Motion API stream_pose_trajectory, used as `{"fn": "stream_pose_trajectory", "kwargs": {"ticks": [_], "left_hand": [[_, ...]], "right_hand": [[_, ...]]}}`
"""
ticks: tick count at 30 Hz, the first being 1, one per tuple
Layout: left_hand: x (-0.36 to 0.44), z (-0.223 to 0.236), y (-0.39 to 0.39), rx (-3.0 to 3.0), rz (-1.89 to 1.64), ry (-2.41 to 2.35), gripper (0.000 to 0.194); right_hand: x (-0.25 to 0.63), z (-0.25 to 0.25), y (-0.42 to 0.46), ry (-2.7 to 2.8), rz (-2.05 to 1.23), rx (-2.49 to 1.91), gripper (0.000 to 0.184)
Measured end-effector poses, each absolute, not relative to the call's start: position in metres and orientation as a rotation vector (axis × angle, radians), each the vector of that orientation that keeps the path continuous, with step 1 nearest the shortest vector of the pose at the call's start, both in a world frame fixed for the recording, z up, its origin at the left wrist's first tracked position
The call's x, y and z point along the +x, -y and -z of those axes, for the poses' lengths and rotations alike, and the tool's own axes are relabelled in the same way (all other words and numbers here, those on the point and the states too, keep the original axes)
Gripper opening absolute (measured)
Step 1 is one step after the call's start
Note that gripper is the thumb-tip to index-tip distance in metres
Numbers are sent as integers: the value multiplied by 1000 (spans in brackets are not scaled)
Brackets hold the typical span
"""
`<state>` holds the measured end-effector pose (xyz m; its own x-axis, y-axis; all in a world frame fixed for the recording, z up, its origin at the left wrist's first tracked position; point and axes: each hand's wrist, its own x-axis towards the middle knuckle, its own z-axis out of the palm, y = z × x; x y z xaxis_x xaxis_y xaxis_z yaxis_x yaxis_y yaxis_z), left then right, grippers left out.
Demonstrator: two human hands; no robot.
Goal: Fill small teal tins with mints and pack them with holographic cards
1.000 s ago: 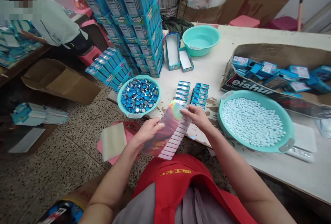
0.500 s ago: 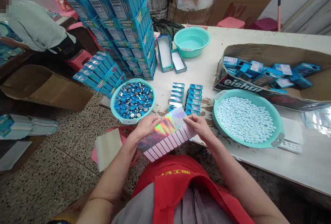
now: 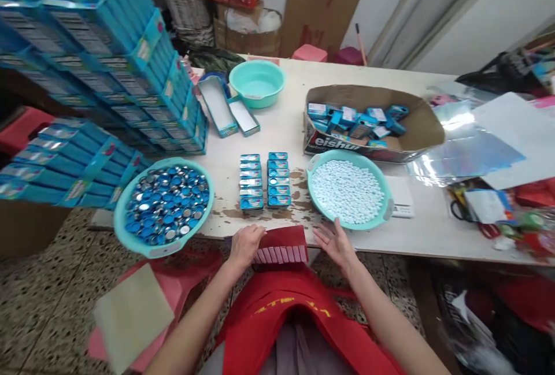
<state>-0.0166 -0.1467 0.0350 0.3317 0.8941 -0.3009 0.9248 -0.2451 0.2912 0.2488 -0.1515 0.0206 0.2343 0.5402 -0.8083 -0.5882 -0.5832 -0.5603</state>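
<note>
My left hand (image 3: 248, 244) is closed on the left edge of a shiny sheet of sticker strips (image 3: 281, 238), held in front of the apron at the table's near edge. A row of pale strips runs along its lower part, and its upper part looks dark red. To the right of the sheet, my right hand (image 3: 336, 243) is open, fingers apart and holding nothing. Just beyond the sheet stand two columns of small blue boxes, a left column (image 3: 250, 181) and a right column (image 3: 278, 180). Near my right hand is a turquoise basin (image 3: 389, 204) of small pale candies (image 3: 349, 190).
Left of the boxes, a turquoise basin (image 3: 208, 193) holds blue and silver caps. Stacked blue display boxes (image 3: 130, 74) tower behind it. A cardboard box (image 3: 420, 126) with blue packs, an empty turquoise basin (image 3: 258, 77) and clear sheets (image 3: 468, 144) lie farther back.
My right hand has let go of the sheet and moved off to the right, opening. The sheet has tilted in my left hand. The camera view has swung right.
</note>
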Motion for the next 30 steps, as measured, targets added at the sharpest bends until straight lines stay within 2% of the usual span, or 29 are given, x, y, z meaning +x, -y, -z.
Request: {"fn": "stream_pose_trajectory", "kwargs": {"ticks": [4,11,20,22,24,26,30], "left_hand": [[13,-15,135,2192,124,-1577,31],[38,-7,114,2099,171,-1480,32],[36,-6,100,1834,102,-1673,29],[34,-3,101,1805,112,-1686,30],[34,0,102,1782,138,-1705,31],[33,4,101,1780,150,-1702,32],[28,11,91,1829,125,-1588,32]], "right_hand": [[284,-17,129,-219,-1271,-1631,7],[326,-18,125,-244,-1215,-1718,19],[371,-17,131,-155,-1200,-1758,26],[364,-13,150,-105,-1290,-1734,34],[349,-11,172,45,-1478,-1782,47],[329,-9,183,360,-1615,-1869,52],[279,-4,147,1079,-1386,-1819,50]]}}
